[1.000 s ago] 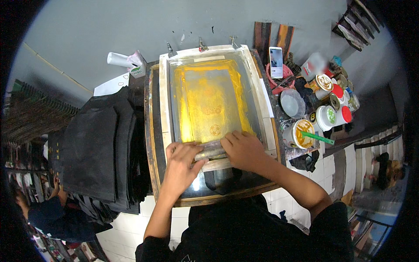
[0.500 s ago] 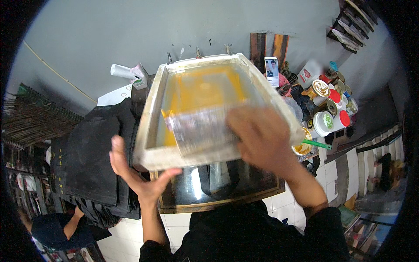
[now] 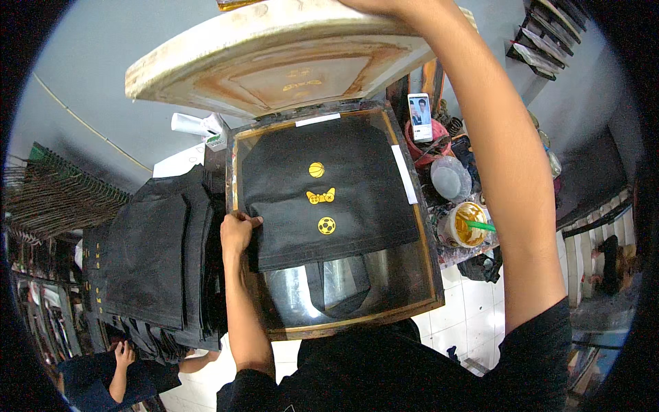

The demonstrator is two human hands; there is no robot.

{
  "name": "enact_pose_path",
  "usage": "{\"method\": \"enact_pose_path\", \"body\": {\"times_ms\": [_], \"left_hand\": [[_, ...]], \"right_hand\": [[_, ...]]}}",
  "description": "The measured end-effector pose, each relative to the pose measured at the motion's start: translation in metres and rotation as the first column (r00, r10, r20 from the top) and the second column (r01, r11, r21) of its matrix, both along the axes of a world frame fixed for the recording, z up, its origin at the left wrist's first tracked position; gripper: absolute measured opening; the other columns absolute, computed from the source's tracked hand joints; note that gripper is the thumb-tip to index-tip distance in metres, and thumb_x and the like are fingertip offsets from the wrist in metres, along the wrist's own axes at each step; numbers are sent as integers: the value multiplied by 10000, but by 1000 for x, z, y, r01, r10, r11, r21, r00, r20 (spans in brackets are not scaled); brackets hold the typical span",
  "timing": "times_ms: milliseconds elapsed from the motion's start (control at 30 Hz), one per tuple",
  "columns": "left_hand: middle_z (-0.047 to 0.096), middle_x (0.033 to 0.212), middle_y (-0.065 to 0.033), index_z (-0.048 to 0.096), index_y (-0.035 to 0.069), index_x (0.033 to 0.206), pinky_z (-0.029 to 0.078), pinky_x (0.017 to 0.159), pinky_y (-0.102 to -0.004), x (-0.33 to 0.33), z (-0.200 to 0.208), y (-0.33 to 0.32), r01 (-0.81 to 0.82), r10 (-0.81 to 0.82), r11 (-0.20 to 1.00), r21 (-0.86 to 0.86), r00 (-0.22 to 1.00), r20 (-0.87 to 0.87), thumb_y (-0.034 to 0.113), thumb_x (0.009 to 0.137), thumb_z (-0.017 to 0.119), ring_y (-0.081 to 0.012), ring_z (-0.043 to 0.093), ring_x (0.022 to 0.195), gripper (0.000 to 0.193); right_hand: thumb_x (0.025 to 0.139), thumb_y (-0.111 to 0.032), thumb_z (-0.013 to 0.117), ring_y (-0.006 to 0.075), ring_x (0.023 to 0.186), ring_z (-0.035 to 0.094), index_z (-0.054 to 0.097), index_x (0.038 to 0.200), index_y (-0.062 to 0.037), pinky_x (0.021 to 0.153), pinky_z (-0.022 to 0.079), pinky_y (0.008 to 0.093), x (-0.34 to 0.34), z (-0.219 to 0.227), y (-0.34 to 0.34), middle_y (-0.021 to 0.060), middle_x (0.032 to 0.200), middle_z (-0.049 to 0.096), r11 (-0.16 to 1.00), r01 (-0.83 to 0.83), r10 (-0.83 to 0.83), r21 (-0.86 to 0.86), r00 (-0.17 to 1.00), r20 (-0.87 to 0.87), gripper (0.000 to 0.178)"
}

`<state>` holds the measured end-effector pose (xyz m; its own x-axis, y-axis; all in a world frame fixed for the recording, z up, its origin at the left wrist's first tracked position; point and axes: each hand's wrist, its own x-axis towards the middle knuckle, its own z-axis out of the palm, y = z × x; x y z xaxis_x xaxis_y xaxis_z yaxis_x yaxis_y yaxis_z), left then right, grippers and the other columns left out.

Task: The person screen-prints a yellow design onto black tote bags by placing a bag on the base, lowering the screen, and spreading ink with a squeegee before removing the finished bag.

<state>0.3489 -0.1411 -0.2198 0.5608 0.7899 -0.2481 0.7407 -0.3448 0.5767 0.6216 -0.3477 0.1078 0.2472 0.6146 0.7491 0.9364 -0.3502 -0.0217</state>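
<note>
A black fabric bag [image 3: 288,178] lies on a glossy board [image 3: 432,275], its handle loop [image 3: 343,292] pointing towards me. Three yellow prints run down it: a basketball, a game controller and a soccer ball. At the bag's left edge my left hand [image 3: 237,231] is closed, pinching the fabric between thumb and fingers. Overhead, a screen printing frame [image 3: 206,51] stands tilted up with its underside facing me. My right hand [image 3: 384,5] grips its raised edge at the top of the picture; the fingertips are hidden.
A stack of black bags [image 3: 144,254] is on the left. On the right are an ink tub [image 3: 467,226] with a green stick, a phone [image 3: 420,117] and a clear plastic container [image 3: 451,180]. Another person's arm [image 3: 120,378] shows at lower left.
The frame has swung from lying low to tilted up, uncovering the printed bag. My right hand has gone from the squeegee to the frame's edge; my left has closed on the bag.
</note>
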Motion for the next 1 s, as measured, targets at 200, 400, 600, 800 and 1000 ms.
{"method": "enact_pose_path", "body": {"times_ms": [200,400,600,800,1000], "left_hand": [[446,792,73,558,110,873,368,709,-232,-23,80,-13,134,-19,984,-122,744,668,15,835,748,-73,431,756,216],[444,844,59,547,103,887,340,740,-219,-181,169,71,-202,55,961,187,807,588,27,872,738,-74,408,796,206],[658,1011,-132,607,11,1092,491,820,-385,-483,203,255,-245,357,604,758,934,17,187,905,751,-263,631,913,294],[600,1394,-219,562,-26,1376,359,1146,-475,-247,160,131,13,40,715,699,997,-59,322,927,736,-383,509,1363,594],[556,1450,-242,567,-46,1390,137,1253,-522,-187,73,21,428,-136,689,585,869,-476,379,1020,565,-373,406,1457,563]], "right_hand": [[826,-223,697,449,1047,667,706,1127,10,920,522,495,26,20,10,293,1083,699,997,57,-57,-44,998,-15,381],[841,-169,640,449,1041,672,713,1133,19,930,520,494,46,29,22,300,1095,697,998,48,-50,-47,998,-41,355],[837,-128,613,452,1017,675,722,1111,21,917,520,489,50,28,44,301,1079,701,999,-31,30,-12,997,-70,331],[813,-148,653,453,976,683,735,1073,15,874,526,488,52,29,24,307,1030,703,998,-9,6,-60,999,-51,318],[798,-156,649,458,978,681,737,1077,9,879,528,491,52,31,32,313,1031,698,999,-24,20,-47,996,-86,336]]}}
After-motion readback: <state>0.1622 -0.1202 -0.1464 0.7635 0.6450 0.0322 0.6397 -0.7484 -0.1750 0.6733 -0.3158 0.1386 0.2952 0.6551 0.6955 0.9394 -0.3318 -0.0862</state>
